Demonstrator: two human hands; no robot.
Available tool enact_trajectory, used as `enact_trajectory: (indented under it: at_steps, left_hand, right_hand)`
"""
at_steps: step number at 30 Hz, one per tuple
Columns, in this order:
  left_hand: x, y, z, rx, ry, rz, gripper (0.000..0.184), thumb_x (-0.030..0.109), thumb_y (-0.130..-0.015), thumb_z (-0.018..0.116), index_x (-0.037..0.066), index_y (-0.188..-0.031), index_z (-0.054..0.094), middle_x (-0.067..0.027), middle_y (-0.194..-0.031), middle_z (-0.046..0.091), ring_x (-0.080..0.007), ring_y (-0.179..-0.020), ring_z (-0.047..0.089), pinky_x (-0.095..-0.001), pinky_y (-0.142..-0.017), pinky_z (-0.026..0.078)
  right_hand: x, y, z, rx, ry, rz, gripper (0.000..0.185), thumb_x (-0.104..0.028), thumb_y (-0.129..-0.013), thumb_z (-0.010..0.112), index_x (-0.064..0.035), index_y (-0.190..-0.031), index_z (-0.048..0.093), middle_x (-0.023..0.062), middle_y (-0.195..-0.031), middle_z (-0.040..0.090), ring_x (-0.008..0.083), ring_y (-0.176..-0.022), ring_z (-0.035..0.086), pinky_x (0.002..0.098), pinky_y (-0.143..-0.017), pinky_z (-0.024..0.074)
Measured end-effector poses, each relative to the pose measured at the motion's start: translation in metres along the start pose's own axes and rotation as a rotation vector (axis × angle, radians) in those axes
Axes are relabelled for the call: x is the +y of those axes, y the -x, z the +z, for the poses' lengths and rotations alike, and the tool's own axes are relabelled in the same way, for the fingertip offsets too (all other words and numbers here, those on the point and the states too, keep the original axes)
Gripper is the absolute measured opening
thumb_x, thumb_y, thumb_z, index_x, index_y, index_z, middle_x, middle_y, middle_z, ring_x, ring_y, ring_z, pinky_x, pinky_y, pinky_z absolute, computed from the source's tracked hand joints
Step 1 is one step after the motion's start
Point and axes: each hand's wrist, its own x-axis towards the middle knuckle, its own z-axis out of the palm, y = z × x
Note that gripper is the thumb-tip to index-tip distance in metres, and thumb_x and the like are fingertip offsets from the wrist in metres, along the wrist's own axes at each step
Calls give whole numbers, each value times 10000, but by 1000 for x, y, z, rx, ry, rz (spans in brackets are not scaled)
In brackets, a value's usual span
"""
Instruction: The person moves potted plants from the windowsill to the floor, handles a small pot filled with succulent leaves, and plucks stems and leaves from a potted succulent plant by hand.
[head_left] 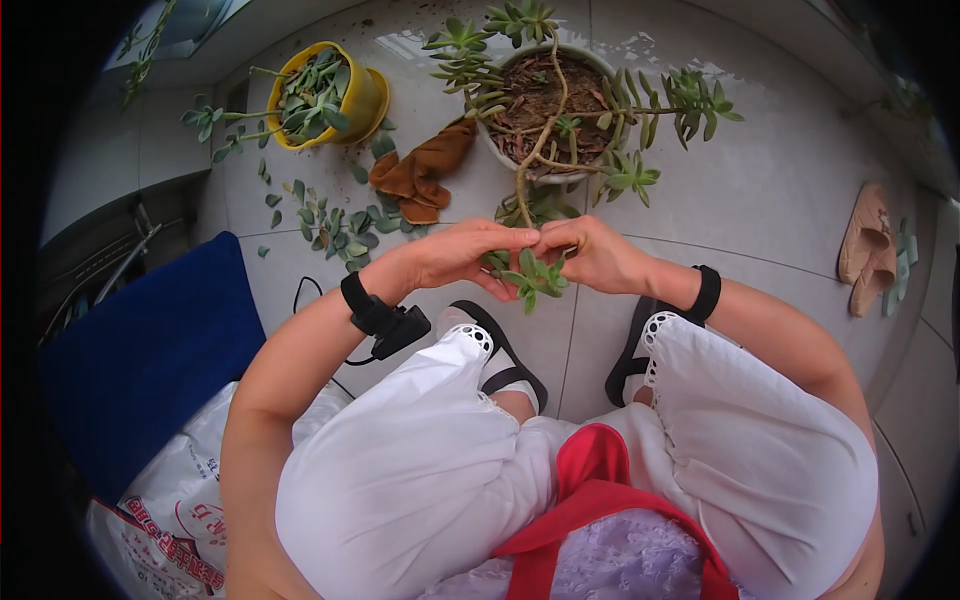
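A succulent with long bare branches grows in a round white pot [598, 68]; one succulent stem [536, 275] reaches toward me and ends in a green leaf rosette. My left hand [462, 254] cups the left side of this stem, thumb and fingers closed around it. From the right, my right hand [598, 254] pinches the same stem just above the rosette. The fingertips of both hands nearly meet and hide part of the stem.
A tilted yellow pot [363, 100] full of thick leaves stands at the back left. Loose leaves [335, 225] lie scattered near a brown cloth [425, 170]. At left are a blue panel [150, 350] and a printed plastic bag [190, 490]; pink slippers [868, 250] lie at right.
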Motion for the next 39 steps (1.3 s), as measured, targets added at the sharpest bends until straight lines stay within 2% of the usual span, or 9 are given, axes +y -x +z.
enact_trajectory:
  at_steps: [3,6,12,15,18,21,27,30,39]
  left_hand:
    - [-5,-1,-8,-107,49,32,371,397,-997,565,41,-1054,651,-68,-1048,656,-171,-973,652,-363,-834,581]
    - [-12,-2,-14,-140,113,55,291,322,-991,592,49,-1072,647,-66,-1027,664,-166,-962,659,-354,-840,580]
    - [-22,0,-16,-200,-20,23,191,157,-974,597,50,-1129,629,-81,-1084,664,-179,-937,683,-325,-856,574]
    - [-21,1,-7,-235,-22,29,234,141,-975,575,39,-1183,611,-79,-1140,637,-176,-937,680,-321,-857,573]
    - [-20,3,-4,-148,-119,57,279,131,-965,577,35,-1226,594,-80,-1144,639,-210,-974,683,-358,-888,576]
    - [-16,4,-12,-107,129,-32,299,189,-984,576,24,-1233,583,-98,-1197,625,-264,-1034,678,-402,-900,573]
    - [-15,1,-9,-176,321,-26,361,263,-985,606,-4,-1223,555,-144,-1198,624,-322,-1084,658,-457,-908,565]
    - [-12,-1,3,-153,384,-60,359,216,-976,618,9,-1250,512,-153,-1175,626,-324,-1078,659,-451,-924,559]
    - [-17,-9,6,-207,362,49,325,153,-918,689,63,-1155,486,-109,-1073,639,-237,-942,677,-365,-856,562]
  right_hand:
    - [-3,0,0,2,-24,-27,264,48,-764,613,-8,-1010,691,68,-884,641,150,-751,615,306,-650,509]
    - [-11,1,-2,-50,-62,118,299,107,-762,570,3,-1011,696,58,-932,639,148,-849,610,295,-783,508]
    - [-7,0,-1,-28,-178,137,278,86,-766,588,-15,-989,719,49,-910,655,137,-832,600,277,-772,497]
    - [-13,1,-1,-17,-136,111,275,93,-762,582,-19,-968,725,43,-898,660,133,-820,597,276,-771,494]
    - [-5,0,0,-24,-99,-2,222,4,-834,632,-51,-1028,726,16,-900,663,87,-749,585,241,-646,503]
    - [-5,-1,0,-41,-159,40,273,11,-846,625,-41,-1113,639,27,-902,664,95,-751,593,249,-660,501]
    - [-6,12,-9,-60,-287,188,344,53,-833,665,-59,-1067,438,40,-925,589,99,-824,587,280,-784,526]
    - [-20,23,-19,-120,-258,183,328,8,-828,703,-48,-1035,455,57,-937,613,107,-784,638,257,-721,512]
    - [-29,27,-22,-121,-351,205,292,-35,-824,768,-26,-1024,554,27,-907,642,108,-823,626,281,-770,532]
